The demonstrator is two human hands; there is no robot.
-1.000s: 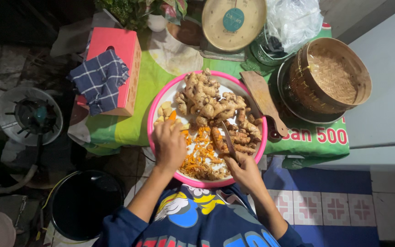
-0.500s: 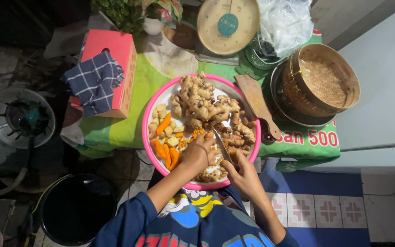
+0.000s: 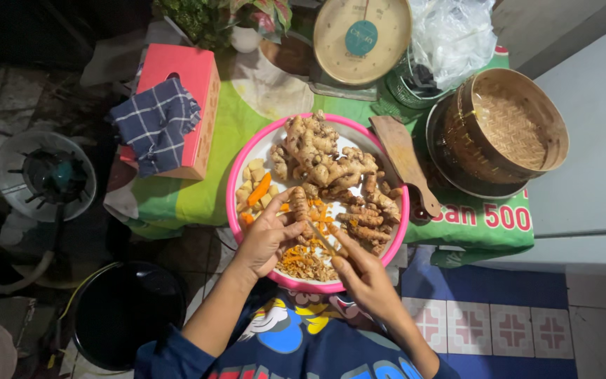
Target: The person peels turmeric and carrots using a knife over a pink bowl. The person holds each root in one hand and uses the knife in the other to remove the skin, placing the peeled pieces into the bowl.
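A pink-rimmed round tray [image 3: 236, 175] holds a pile of knobbly ginger roots [image 3: 320, 154], several brown turmeric roots [image 3: 362, 221], peeled orange pieces [image 3: 259, 189] and orange peelings [image 3: 301, 261]. My left hand [image 3: 269, 235] grips one turmeric root [image 3: 299, 205] over the tray's near side. My right hand [image 3: 362, 277] holds a small knife [image 3: 321, 238], its blade lying against that root. Both forearms reach in from the bottom edge, over a blue printed shirt.
A wooden spatula [image 3: 405, 161] lies on the tray's right rim. A bamboo steamer basket [image 3: 506, 126], a kitchen scale [image 3: 364, 35] and a plastic bag [image 3: 450, 35] stand behind. A red box [image 3: 187, 112] with a checked cloth [image 3: 156, 123] is on the left, a black bucket [image 3: 124, 312] below.
My left hand left the peelings, moved to the tray's middle and picked up a turmeric root. My right hand brought the knife to it. The view shifted slightly.
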